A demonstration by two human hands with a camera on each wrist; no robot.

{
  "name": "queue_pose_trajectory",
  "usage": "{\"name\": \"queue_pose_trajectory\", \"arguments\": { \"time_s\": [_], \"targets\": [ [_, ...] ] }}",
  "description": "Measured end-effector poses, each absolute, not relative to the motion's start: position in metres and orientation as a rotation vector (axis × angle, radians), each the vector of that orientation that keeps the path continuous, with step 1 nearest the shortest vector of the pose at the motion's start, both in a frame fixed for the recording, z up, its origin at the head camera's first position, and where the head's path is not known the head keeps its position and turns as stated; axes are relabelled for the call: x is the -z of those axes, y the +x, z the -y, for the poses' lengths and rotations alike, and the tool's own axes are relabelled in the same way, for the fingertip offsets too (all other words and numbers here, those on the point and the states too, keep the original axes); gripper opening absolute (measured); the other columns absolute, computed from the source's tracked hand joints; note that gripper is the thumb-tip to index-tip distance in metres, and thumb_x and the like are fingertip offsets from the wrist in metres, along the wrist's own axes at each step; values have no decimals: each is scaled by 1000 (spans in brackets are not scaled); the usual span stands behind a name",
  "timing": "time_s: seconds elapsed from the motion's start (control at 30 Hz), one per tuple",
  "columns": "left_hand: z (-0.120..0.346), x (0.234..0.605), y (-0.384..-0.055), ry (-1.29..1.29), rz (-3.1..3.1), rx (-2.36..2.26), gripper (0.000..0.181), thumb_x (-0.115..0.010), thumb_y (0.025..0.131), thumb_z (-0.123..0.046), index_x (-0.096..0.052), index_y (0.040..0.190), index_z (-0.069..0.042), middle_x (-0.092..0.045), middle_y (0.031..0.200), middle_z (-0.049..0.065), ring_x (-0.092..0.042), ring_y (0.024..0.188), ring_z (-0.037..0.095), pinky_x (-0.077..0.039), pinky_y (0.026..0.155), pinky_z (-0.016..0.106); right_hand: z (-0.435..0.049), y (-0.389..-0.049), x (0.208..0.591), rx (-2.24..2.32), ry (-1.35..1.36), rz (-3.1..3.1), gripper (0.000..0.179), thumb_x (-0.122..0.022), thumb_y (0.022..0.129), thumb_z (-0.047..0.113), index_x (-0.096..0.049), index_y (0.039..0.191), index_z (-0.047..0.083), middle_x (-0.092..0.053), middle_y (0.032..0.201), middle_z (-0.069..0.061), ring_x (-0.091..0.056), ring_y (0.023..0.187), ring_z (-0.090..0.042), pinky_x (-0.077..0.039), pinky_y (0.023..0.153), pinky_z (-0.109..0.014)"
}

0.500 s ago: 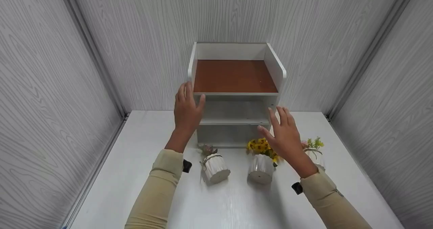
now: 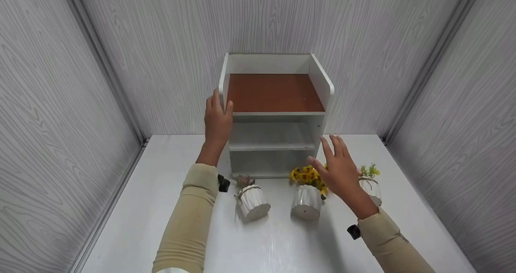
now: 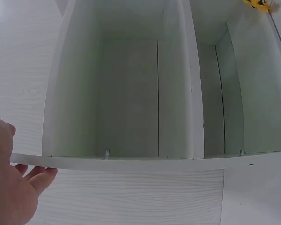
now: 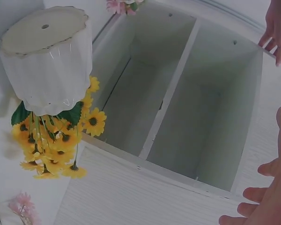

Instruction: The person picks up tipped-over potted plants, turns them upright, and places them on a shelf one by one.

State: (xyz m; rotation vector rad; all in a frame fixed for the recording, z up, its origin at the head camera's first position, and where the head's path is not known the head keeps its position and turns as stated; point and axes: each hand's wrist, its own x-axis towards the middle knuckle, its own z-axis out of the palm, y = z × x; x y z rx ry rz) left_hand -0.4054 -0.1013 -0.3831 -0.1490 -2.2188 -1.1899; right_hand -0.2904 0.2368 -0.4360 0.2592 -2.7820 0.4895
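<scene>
The work looks barely begun: the white wooden shelf unit with a brown top [image 2: 274, 91] stands upright, while three white fluted pots of artificial flowers, pink [image 2: 254, 202], yellow [image 2: 307, 202] and green-yellow [image 2: 371, 188], remain on the white table [image 2: 173, 160], to be dealt with. The left hand [image 2: 217, 121] straddles the left side panel [image 2: 223, 77], barely curled; whether its fingertips press is hard to see. The right hand [image 2: 340, 170], fingers spread, holds nothing.

The shelf unit [image 2: 274, 135] is white, its top panel [image 2: 274, 93] reddish-brown, the walls [image 2: 262, 19] wood-grained grey, the daisy-like flowers [image 4: 49, 152] dark-centred yellow, the sleeves [image 2: 185, 222] beige
</scene>
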Motion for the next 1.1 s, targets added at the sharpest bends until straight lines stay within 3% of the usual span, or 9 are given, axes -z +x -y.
{"name": "queue_pose_trajectory", "arguments": {
  "time_s": [0.27,0.57,0.83,1.1],
  "targets": [
    [100,382,-407,-154,2221,1177,59,-54,105,-22,-29,157,-7,-46,146,17,-46,140,29,-39,115,45,-246,-290,453,-532,199,2769,88,-39,97,72,-23,162,15,-19,166,-16,-21,152,-37,-43,101,-64],
    [109,385,-408,-127,2215,1157,60,-54,105,-19,-29,157,-7,-45,147,18,-44,142,30,-37,117,45,-281,-293,484,-599,85,2767,87,-40,99,68,-25,160,8,-22,163,-25,-26,148,-45,-38,104,-68],
    [115,386,-407,-135,2218,1128,58,-54,105,-19,-31,156,-6,-47,143,18,-48,137,30,-43,112,45,-329,-290,513,-581,-95,2763,86,-44,101,63,-33,154,-4,-29,156,-32,-31,142,-51,-43,92,-71],
    [115,388,-408,-130,2224,1156,58,-54,105,-20,-32,156,-5,-46,145,18,-49,137,30,-44,111,44,-370,-282,546,-643,-278,2824,85,-49,101,57,-31,152,-8,-28,153,-37,-32,137,-55,-40,91,-73]
  ]
}}
